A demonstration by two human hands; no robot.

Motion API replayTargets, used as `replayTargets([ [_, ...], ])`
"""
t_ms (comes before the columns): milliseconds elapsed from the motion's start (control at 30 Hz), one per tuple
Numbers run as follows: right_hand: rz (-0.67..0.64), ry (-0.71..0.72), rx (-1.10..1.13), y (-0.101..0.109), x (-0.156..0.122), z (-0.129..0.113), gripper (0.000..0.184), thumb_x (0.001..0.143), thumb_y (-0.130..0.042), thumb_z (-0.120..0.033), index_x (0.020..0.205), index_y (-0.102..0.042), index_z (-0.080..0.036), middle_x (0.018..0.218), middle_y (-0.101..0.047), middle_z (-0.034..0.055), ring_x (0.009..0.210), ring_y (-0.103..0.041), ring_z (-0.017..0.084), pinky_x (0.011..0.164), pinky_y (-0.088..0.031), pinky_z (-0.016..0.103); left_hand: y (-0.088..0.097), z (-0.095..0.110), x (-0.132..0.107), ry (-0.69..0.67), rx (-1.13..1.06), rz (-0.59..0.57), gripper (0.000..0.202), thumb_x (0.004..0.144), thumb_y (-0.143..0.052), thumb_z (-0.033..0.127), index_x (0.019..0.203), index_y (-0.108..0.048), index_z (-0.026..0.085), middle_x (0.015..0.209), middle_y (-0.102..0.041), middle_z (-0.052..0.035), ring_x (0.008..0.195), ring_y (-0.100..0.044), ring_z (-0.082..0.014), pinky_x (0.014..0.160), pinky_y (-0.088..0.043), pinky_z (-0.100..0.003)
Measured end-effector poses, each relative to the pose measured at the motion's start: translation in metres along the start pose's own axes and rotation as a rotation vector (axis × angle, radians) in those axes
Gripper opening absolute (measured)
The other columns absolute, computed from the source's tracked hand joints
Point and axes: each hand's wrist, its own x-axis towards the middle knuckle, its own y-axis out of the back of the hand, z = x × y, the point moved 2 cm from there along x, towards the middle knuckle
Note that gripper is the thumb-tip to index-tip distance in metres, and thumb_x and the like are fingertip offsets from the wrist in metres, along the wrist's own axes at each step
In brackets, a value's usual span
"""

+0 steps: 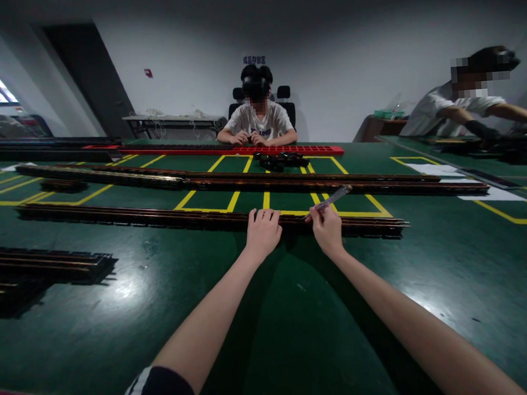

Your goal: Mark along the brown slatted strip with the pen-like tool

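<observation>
A long bundle of thin, dark metallic strips lies across the table in front of me. My left hand rests over its middle, fingers bent across the strips and the palm on the near side. Just to the right, my right hand pinches a slim greyish tool whose exact kind I cannot make out. The tool slants up to the right, its low end down at the bundle between my two hands. Thin strip ends stick out at the bundle's right end.
Behind runs another long dark bundle, with black parts and a red slotted rail beyond. More strips lie at left. Yellow tape marks the green table. One person sits opposite; another works at right.
</observation>
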Motion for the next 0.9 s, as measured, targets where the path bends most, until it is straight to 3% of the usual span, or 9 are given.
replayTargets([
  [567,-0.016,0.003,0.010,0.0040,-0.0020,0.0017,0.032,0.090,-0.043,-0.050,0.078,-0.050,-0.022,0.065,-0.064,0.0036,0.066,-0.063,0.023,0.073,-0.047,0.040,0.0021,0.0038,-0.0018,0.007,0.018,-0.020,0.037,0.091,-0.036,0.017,0.118,-0.061,0.016,0.119,-0.065,-0.0094,0.113,-0.056,-0.0231,0.105,-0.037,-0.043],
  [900,0.019,-0.009,-0.005,0.0072,-0.0015,0.0005,0.025,0.090,-0.045,-0.042,0.076,-0.051,-0.022,0.064,-0.064,0.0029,0.064,-0.062,0.023,0.076,-0.045,0.041,0.0030,0.0060,-0.0012,0.005,-0.006,-0.015,0.035,0.091,-0.038,0.017,0.117,-0.061,0.016,0.119,-0.066,-0.0095,0.113,-0.057,-0.0225,0.106,-0.038,-0.044],
])
